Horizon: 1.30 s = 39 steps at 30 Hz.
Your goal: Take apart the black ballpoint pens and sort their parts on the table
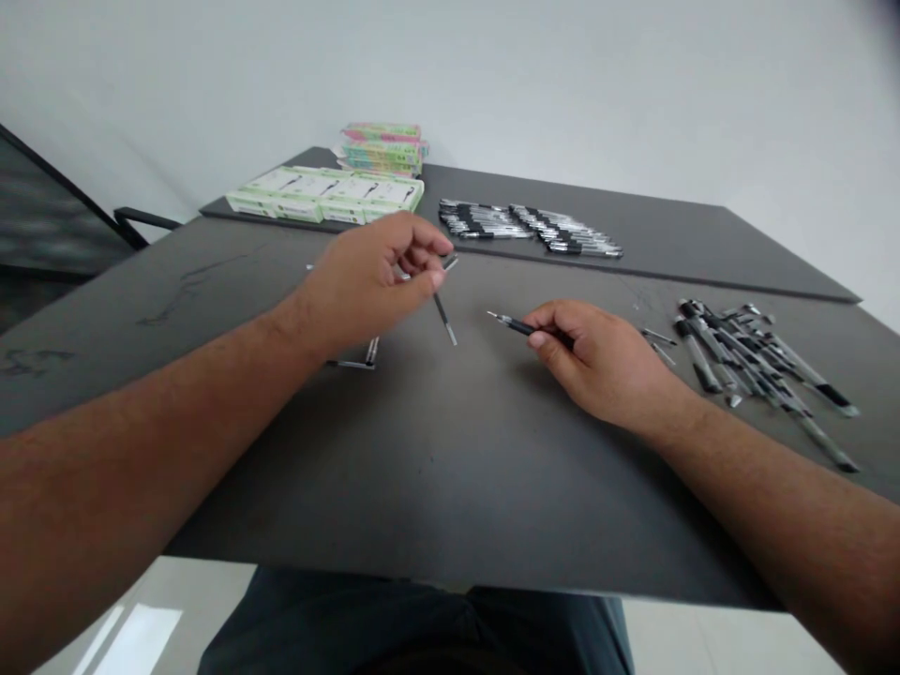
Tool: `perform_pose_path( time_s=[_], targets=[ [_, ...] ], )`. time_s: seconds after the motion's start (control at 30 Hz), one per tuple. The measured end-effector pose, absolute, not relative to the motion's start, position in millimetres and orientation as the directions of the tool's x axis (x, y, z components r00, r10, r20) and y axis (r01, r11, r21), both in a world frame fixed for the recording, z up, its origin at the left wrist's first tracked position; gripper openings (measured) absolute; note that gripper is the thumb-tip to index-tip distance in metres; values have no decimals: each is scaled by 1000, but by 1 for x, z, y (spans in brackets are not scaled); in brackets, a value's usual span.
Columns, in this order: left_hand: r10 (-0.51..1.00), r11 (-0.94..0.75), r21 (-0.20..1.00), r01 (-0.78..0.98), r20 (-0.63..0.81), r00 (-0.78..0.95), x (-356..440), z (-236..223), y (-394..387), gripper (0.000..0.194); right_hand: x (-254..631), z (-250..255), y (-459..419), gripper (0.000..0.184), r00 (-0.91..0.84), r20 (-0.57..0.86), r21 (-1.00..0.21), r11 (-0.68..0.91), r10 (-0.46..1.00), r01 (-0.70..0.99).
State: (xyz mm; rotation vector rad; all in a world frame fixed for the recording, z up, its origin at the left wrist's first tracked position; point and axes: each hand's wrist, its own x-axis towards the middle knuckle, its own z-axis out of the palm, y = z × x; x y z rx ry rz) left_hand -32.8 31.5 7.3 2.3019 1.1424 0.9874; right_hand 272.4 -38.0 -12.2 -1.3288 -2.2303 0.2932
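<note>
Green-and-white boxes sit upper left. At centre-left, the left hand curls, thumb near fingertips; whether it grips anything, I cannot tell. Just beside it is a thin dark stick. Upper centre, 2 groups of pens lie. Right of centre, a capless pen, tip leftward, is pinched by the right hand. Far right, a loose pile spreads.

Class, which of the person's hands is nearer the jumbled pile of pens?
Right: the right hand is left of the pile of pens; the left hand is farther left, beyond the right hand.
</note>
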Motion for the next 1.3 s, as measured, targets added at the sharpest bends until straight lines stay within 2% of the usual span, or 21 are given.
perform_pose_path(
  time_s=[0.17,0.3,0.37,0.57,0.77,0.9,1.03,1.3],
  targets=[
    [895,-396,547,737,410,177,-72,26,64,43,275,-13,-36,20,-357,341,-415,480,870,773],
    [957,-141,232,962,283,72,-88,32,80,38,276,-15,-35,19,-360,358,-401,490,862,774],
    [976,-102,151,983,207,70,-90,29,86,37,277,-16,-35,20,-358,361,-401,490,861,774],
    [983,-126,88,988,148,112,-93,14,96,34,277,-17,-35,19,-364,366,-403,498,857,768],
    [968,-158,92,983,212,136,-102,6,102,41,277,-17,-35,20,-371,364,-405,504,854,763],
    [937,-289,78,954,229,265,-101,1,105,50,277,-16,-35,20,-378,354,-402,504,856,765],
    [891,-435,45,900,166,422,-94,-10,111,61,277,-16,-36,20,-377,361,-393,506,853,768],
    [903,-428,-22,904,33,428,-86,-25,120,71,275,-20,-36,21,-392,364,-379,518,845,767]
  ],
)
